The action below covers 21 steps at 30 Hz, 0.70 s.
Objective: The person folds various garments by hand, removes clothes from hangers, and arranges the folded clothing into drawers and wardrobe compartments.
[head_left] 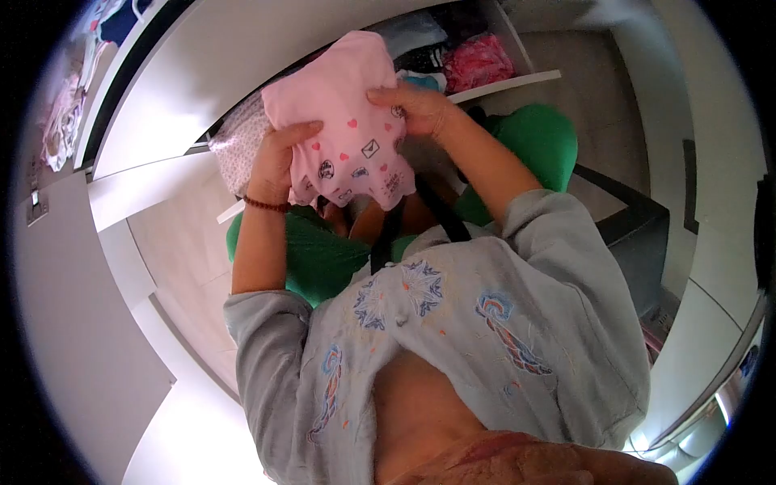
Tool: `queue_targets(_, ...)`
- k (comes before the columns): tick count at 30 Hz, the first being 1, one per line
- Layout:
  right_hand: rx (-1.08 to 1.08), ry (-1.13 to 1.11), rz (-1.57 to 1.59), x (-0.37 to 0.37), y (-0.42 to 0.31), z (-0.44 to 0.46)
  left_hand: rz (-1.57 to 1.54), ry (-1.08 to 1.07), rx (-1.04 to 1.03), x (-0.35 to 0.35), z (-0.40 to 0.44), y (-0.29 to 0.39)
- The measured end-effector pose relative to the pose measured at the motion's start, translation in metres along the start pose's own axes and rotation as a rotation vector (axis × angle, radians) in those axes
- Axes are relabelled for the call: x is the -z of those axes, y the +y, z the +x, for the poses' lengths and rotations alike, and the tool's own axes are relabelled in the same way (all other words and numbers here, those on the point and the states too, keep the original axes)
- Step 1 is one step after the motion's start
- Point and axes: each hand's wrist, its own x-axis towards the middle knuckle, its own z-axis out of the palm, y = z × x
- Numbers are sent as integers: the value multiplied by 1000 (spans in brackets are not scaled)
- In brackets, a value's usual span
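Note:
A pink garment [331,89] with small hearts and printed pictures is held up in front of me, over an open drawer. My left hand [279,158] grips its left side, thumb on the front and the other fingers hidden behind. On the right side, my right hand [416,107] pinches the cloth between thumb and fingers. Just left of the garment lies a pale patterned cloth [242,141] at the drawer's edge.
The open drawer [517,81] holds a bright pink-red cloth [478,63] and dark and grey clothes [408,34]. Hanging clothes [69,113] show at the upper left. A dark grey frame [647,234] stands at the right.

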Motion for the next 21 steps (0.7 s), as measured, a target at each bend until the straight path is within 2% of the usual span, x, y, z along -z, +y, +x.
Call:
queue_targets(3,17,62,20,7,-26,-6,-84,-45,97,-9,24,-1)
queue_targets(6,-42,73,0,14,-58,-22,-108,-239,198,-19,53,-2)
queue_targets(7,-7,96,-7,12,-69,-29,-108,-231,193,-23,65,-5)
queue_targets(9,31,120,-17,19,-82,-42,-196,-358,211,-31,85,-13)
queue_targets(11,88,240,39,32,-92,-54,-109,-332,201,-42,94,-18)
queue_targets(14,230,411,142,47,-99,-65,-260,-682,387,-33,125,-40)
queue_targets(15,309,514,227,51,-101,-66,-262,-684,390,-31,136,-52)
queue_targets(18,438,624,311,72,-101,-70,-223,-574,128,-61,137,-66)
queue_targets(19,439,629,308,70,-104,-72,-228,-577,130,-74,140,-70)
queue_targets(21,506,791,304,66,-113,-75,-32,-564,-2,-92,150,-78)
